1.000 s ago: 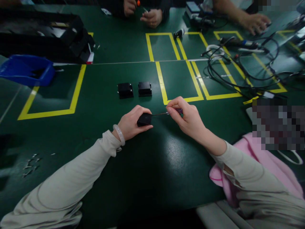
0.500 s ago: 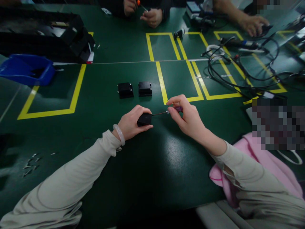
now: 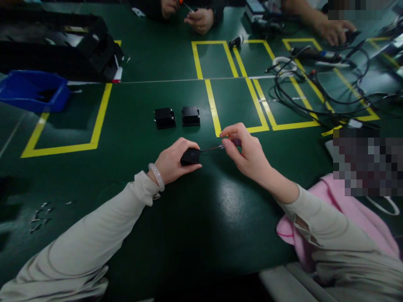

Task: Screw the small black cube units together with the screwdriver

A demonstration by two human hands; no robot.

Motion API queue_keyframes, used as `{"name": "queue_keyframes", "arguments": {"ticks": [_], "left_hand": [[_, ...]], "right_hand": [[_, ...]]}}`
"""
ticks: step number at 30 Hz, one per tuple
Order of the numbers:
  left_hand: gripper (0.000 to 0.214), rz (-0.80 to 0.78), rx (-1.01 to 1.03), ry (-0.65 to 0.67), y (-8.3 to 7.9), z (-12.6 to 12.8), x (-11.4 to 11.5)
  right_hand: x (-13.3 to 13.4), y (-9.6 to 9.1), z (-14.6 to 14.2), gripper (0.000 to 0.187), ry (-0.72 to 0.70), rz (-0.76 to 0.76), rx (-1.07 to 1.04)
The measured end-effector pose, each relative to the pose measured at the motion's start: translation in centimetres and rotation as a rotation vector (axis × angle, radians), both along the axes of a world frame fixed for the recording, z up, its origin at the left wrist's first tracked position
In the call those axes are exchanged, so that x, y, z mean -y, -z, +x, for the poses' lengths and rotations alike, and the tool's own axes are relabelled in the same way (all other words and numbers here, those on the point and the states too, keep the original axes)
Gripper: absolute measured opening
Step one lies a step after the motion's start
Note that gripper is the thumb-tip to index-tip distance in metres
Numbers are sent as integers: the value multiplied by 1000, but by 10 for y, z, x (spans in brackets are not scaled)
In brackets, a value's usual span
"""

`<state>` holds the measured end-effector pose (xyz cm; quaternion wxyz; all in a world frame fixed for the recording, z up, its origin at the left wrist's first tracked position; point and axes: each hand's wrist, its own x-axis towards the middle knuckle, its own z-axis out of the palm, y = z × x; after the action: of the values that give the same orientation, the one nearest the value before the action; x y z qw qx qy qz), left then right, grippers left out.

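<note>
Black box (image 3: 190,157), screwdriver (image 3: 220,147) at side, table edge (image 3: 239,269) well apart

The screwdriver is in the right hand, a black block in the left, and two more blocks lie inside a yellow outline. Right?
Not quite: the other two blocks lie outside the yellow outlines, as the head view shows. The right hand does hold the screwdriver, and the left hand a black block.
</note>
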<state>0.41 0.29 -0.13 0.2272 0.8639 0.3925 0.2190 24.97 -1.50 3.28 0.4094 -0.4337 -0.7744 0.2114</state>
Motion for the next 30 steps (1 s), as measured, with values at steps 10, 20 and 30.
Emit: {"name": "queue_keyframes", "arguments": {"ticks": [10, 20, 30], "left_hand": [[38, 4, -4, 0, -2, 0, 1], [38, 4, -4, 3, -1, 0, 0], [38, -10, -8, -10, 0, 0, 1]], "right_hand": [[1, -1, -2, 13, 17, 9, -9], [0, 0, -1, 9, 11, -13, 10], [0, -1, -1, 7, 13, -10, 14]]}}
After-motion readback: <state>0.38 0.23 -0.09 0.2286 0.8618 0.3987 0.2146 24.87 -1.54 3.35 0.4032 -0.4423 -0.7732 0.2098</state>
